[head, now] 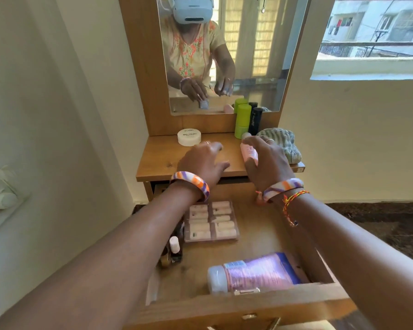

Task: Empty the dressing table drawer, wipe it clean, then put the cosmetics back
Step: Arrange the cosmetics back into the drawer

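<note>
Head | drawer [248, 303]: lotion tube [255, 272], nail tray [211, 221] (clear) | right hand [267, 160] grips pink bottle [248, 152] | left hand [203, 160] spread

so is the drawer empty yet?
No. The open drawer holds a clear compartment case, a pink lotion tube lying flat, and small bottles at its left side.

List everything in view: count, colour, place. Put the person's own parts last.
round tub: 1, white, tabletop back left
green bottle: 1, lime, tabletop back, by mirror
black bottle: 1, black, right of green bottle
cloth: 1, grey striped, tabletop right
pink bottle: 1, pink, in right hand
nail box: 1, clear with pale nails, open drawer
small bottle: 1, white cap, drawer left edge
tube: 1, pink and purple, drawer front
left hand: above tabletop; whether it holds anything is unclear
right hand: grips pink bottle
</note>
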### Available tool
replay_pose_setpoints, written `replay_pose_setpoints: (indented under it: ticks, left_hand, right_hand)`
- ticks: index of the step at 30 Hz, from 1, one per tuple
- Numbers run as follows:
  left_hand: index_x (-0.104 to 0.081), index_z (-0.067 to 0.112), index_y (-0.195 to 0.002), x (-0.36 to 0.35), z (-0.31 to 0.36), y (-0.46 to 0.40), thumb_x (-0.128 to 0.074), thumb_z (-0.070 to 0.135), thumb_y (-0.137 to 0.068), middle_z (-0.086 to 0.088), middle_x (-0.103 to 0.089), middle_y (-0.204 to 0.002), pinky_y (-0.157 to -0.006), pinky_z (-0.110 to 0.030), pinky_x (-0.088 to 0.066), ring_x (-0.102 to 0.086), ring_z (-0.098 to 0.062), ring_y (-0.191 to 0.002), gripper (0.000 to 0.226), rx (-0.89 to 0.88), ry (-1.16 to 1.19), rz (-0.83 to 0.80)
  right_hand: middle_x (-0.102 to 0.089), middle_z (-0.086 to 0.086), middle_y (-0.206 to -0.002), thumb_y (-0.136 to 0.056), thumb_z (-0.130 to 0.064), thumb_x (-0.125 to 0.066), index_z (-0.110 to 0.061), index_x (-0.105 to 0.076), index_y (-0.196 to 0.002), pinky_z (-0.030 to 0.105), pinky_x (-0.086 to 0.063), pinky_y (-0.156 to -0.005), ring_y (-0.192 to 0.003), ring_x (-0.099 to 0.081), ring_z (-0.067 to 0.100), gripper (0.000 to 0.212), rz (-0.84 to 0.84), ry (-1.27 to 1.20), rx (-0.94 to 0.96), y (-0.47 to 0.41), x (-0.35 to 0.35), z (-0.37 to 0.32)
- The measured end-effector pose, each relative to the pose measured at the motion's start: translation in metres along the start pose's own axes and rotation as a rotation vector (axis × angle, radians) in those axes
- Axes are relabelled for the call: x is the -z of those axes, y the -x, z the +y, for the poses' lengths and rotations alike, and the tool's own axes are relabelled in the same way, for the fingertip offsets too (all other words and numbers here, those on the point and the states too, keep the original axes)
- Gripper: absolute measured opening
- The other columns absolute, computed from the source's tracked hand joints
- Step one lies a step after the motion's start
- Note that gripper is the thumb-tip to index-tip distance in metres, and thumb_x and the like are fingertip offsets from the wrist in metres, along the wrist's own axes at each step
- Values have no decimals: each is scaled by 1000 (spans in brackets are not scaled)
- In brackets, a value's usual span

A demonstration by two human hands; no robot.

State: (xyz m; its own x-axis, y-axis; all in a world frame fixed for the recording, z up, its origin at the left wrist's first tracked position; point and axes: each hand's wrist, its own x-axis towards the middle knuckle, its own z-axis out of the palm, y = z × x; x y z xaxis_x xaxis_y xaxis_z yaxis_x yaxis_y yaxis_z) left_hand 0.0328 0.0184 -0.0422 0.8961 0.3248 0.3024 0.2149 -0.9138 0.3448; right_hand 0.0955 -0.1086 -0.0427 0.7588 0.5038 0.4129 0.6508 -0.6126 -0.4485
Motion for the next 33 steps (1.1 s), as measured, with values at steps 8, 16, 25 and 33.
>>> replay_pose_setpoints:
  ticks: [8,16,25,33]
  left_hand:
    - [-29,10,-144,-4,25,-105,-50,16,-94,-17,-34,-145,-107,-39,-34,-37,-33,-132,55,-70,-132,20]
    - [-34,5,-139,-27,42,-153,-53,10,-92,-17,-43,-140,-102,-37,-39,-43,-32,-129,50,-100,-201,-100]
    - [-56,3,-118,-23,36,-144,-63,8,-86,-15,-59,-123,-90,-32,-45,-56,-28,-115,33,-89,-94,131]
    - [-50,5,-116,11,38,-121,-64,4,-85,-16,-59,-117,-80,-33,-44,-57,-31,-107,34,-51,26,269]
  right_hand:
    - [-50,22,-128,-85,6,-45,-12,-37,-139,37,-42,-89,-116,-50,37,57,8,69,-116,-96,7,38]
    - [-52,21,-122,-87,-2,-55,-8,-37,-137,40,-48,-87,-110,-55,37,54,-206,292,1,-142,-8,59]
    - [-59,20,-109,-92,-4,-47,-6,-49,-119,45,-52,-87,-98,-60,35,28,-85,137,-25,-141,-10,50]
    - [-59,17,-110,-88,-2,-53,-15,-47,-127,31,-41,-70,-96,-59,34,42,137,-2,-35,-122,20,35]
